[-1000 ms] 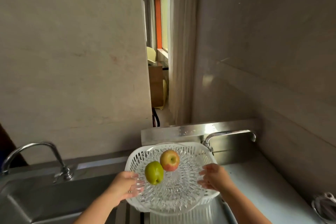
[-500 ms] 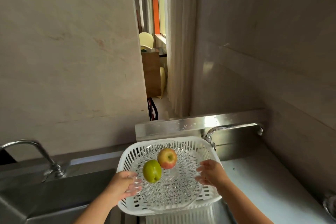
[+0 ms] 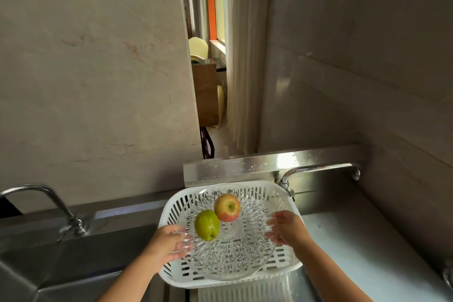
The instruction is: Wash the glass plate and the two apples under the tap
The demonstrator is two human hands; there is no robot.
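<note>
step: carrying, no washing yet | left hand point(image 3: 169, 244) and right hand point(image 3: 285, 228) each grip a side of the glass plate point(image 3: 232, 247) | green apple point(image 3: 207, 225) and red apple point(image 3: 227, 207) sit on it, above white basket point(image 3: 282, 266) | next: move plate under a tap point(image 3: 318, 169), keep it flat so apples don't roll

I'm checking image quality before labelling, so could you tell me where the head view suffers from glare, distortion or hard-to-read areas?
Head view: bright glare on the steel backsplash; wide-angle bending of the walls and the left tap; the glass plate is transparent, its edge hard to trace over the white basket; green apple and red apple are sharp.
</note>
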